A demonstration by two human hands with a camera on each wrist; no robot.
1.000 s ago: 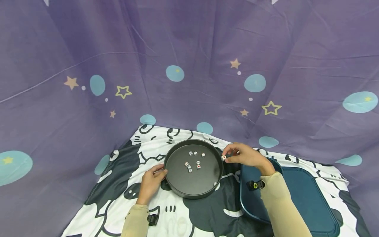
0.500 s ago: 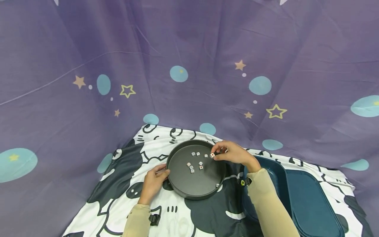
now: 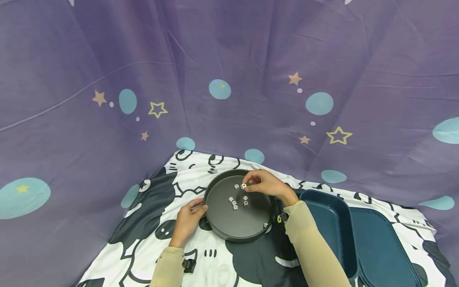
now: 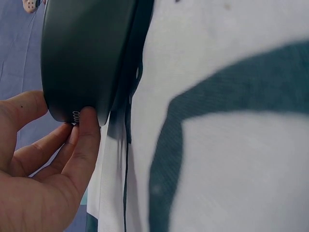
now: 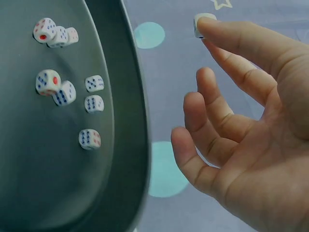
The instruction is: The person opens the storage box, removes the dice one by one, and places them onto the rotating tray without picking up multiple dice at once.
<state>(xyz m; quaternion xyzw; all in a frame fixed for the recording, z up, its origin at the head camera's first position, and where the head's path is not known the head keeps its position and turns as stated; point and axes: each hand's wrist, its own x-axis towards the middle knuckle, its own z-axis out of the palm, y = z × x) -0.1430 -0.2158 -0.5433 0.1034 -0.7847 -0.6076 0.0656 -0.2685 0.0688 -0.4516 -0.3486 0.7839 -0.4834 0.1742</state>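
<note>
A round dark cake pan (image 3: 236, 227) sits on the patterned cloth with several white dice (image 3: 234, 207) inside. One lone die (image 3: 265, 225) lies at its near right wall. My left hand (image 3: 188, 221) grips the pan's left side; in the left wrist view the thumb is at the rim and the fingers (image 4: 87, 140) bend against the outer wall, over small white lettering. Between thumb and index finger my right hand (image 3: 263, 184) pinches a die (image 3: 244, 186), held over the far part of the pan. Its other fingers (image 5: 181, 145) curl loosely, apart from the die.
Right of the pan stands a deep blue tray (image 3: 335, 223), partly behind the right sleeve. A flatter blue tray or lid (image 3: 383, 247) lies beyond it. The black-and-white cloth (image 3: 211, 259) covers the surface, and a purple curtain (image 3: 229, 127) hangs behind.
My right hand has moved left with the pinched die, from outside the pan's right rim to over the dice at the far side. The left hand keeps its hold on the pan.
</note>
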